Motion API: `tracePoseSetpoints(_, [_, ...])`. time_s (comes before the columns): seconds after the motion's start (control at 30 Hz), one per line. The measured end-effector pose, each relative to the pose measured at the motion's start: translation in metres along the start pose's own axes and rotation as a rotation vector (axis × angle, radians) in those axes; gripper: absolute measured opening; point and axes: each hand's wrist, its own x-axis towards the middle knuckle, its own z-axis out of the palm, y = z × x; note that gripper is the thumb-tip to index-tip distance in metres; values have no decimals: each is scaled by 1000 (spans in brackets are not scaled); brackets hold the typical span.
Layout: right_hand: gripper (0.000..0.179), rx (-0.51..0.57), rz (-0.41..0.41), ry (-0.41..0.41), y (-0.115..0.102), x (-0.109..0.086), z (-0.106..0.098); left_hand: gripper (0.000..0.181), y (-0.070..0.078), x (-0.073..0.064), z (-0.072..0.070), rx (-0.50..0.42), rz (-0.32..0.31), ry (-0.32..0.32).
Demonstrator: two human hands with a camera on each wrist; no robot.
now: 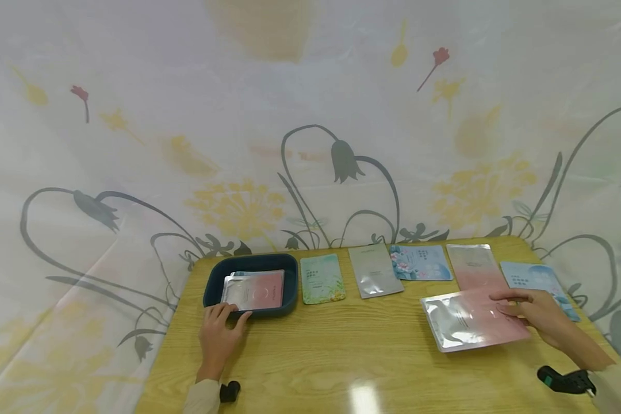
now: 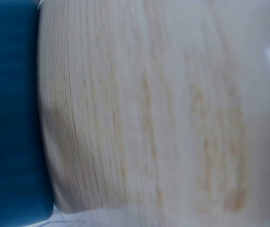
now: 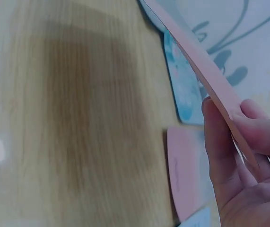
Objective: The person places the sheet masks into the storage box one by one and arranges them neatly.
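My right hand (image 1: 540, 316) pinches a pink-and-silver sheet mask packet (image 1: 471, 322) by its pink end, thumb on one face and fingers on the other. In the right wrist view the same packet (image 3: 205, 71) appears nearly edge-on, raised over the table. My left hand (image 1: 219, 333) holds the near rim of a dark blue plastic bin (image 1: 290, 310). Inside that bin lies another pink-and-silver packet (image 1: 253, 290), partly covering a blue one. The left wrist view shows the outer wall of the bin (image 2: 14, 113), with the left hand hidden.
Along the back of the wooden table (image 1: 341, 356) lie a green packet (image 1: 322, 279), a silver-grey packet (image 1: 375, 270), a blue floral packet (image 1: 421, 263), a pink-and-silver packet (image 1: 473, 264) and a blue packet (image 1: 535, 279). A flower-printed curtain (image 1: 310, 103) hangs behind.
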Motion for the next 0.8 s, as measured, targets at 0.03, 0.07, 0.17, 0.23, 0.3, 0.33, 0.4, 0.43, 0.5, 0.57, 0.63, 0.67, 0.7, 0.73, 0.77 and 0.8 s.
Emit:
tracePoseSetpoints(0.03, [16, 15, -3, 4, -4, 2, 3, 30, 0, 0, 1, 2, 5, 2])
tracePoseSetpoints(0.07, [16, 31, -8, 3, -7, 5, 5, 30, 0, 0, 2, 3, 6, 3])
tracePoseSetpoints(0.17, [16, 81, -35, -3, -15, 12, 14, 31, -1, -1, 3, 2, 1, 2])
tracePoseSetpoints(0.23, [17, 102, -61, -10, -20, 16, 20, 31, -1, -2, 3, -2, -6, 0])
tracePoseSetpoints(0.3, [18, 116, -79, -16, -24, 21, 27, 31, -1, -1, 2, -3, -12, -10])
tracePoseSetpoints(0.33, [18, 123, -84, -17, -26, 23, 30, 31, 0, -1, 2, -2, -14, -14])
tracePoseSetpoints(0.4, [20, 138, -100, -31, -31, 27, 36, 32, 0, -1, 1, -2, -11, -18])
tracePoseSetpoints(0.43, [21, 146, -107, -37, -33, 29, 39, 32, 0, -1, 0, -1, -9, -18])
tracePoseSetpoints(0.5, [22, 179, -114, -52, -38, 32, 45, 31, 0, -1, 0, -2, -8, -14])
tracePoseSetpoints(0.57, [22, 208, -123, -74, -42, 35, 51, 31, 0, -1, 0, -2, -8, -9])
tracePoseSetpoints(0.63, [23, 233, -120, -91, -46, 37, 56, 31, 0, -1, 0, 2, -10, -6])
tracePoseSetpoints(0.67, [24, 237, -121, -101, -47, 37, 59, 31, 0, -1, -1, 4, -11, -6])
tracePoseSetpoints(0.7, [25, 234, -124, -109, -49, 38, 61, 31, 0, -1, -1, 7, -11, -6])
tracePoseSetpoints(0.73, [27, 229, -122, -112, -50, 38, 63, 32, 0, -1, 0, 11, -8, -6])
tracePoseSetpoints(0.77, [29, 224, -117, -113, -51, 39, 66, 32, 0, -1, 0, 11, -9, -7])
tracePoseSetpoints(0.8, [31, 218, -113, -110, -53, 39, 68, 32, 0, -1, 0, 10, -11, -8])
